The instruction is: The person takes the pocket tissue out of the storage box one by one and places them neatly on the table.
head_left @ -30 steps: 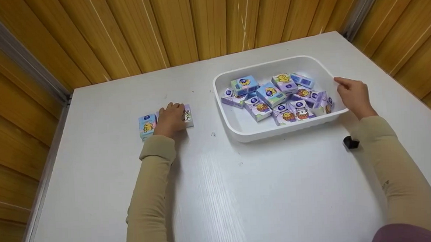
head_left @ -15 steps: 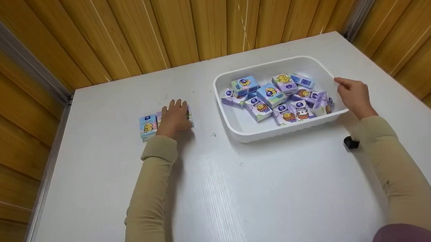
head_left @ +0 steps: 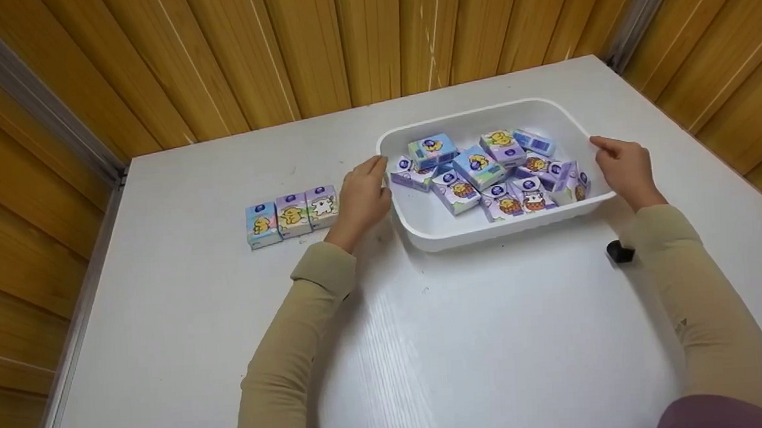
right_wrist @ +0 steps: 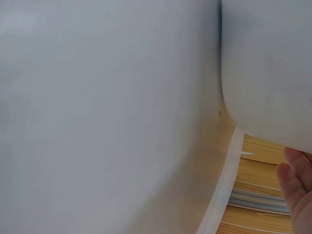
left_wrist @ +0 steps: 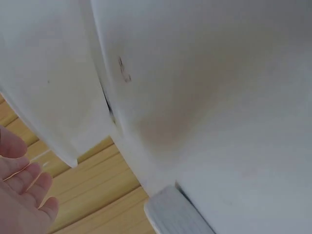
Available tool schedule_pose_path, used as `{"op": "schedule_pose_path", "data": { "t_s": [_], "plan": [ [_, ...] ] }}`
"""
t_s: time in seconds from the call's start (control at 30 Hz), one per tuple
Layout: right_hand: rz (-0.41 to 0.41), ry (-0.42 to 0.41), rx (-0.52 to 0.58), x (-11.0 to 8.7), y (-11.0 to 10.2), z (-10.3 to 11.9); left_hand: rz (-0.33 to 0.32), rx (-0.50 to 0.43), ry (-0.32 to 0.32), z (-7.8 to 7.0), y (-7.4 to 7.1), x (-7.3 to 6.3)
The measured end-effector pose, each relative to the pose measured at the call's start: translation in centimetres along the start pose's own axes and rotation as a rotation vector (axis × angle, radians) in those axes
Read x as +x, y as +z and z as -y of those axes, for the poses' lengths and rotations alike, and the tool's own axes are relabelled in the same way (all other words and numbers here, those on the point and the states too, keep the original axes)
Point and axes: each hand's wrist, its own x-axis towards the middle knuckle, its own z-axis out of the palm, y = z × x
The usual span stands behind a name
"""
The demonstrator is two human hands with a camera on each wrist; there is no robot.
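A white plastic tub (head_left: 451,241) holds several small cartoon-printed tissue packs (head_left: 479,166), blue and purple, lying in a jumble. My right hand (head_left: 626,168) pinches the tub's right rim; in the right wrist view its fingertips (right_wrist: 290,183) meet the rim's edge. By the left rim is my left hand (head_left: 362,195), fingers extended. The left wrist view shows that hand (left_wrist: 27,190) with loosely bent fingers and a small gap to the tub wall (left_wrist: 53,97). Left of it, a blue pack (head_left: 263,225) and two purple packs (head_left: 293,215) stand side by side in a row.
On the white table (head_left: 492,338), a small black object (head_left: 620,252) lies near my right forearm. Wood-look panels (head_left: 372,38) rise behind the table and at both sides. A pale block (left_wrist: 178,214) appears in the left wrist view.
My left hand has let go of the packs in the row and moved right to the tub's left rim, leaving all three packs in sight. My right hand stays on the tub.
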Motion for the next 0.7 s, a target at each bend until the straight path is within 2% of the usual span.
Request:
{"op": "schedule_pose_path", "data": {
  "t_s": [0.2, 0.37, 0.7],
  "plan": [
    [-0.011, -0.015, 0.008, -0.1, 0.0, 0.0, 0.017, -0.061, 0.028, -1.8, 1.3, 0.2],
    [-0.053, -0.061, 0.003, -0.2, 0.1, -0.2, 0.043, -0.044, 0.086, -2.4, 2.1, 0.3],
    [-0.011, -0.03, 0.032, -0.1, 0.0, 0.0, 0.258, 0.049, 0.078, -3.8, 2.5, 0.9]
  ]
}}
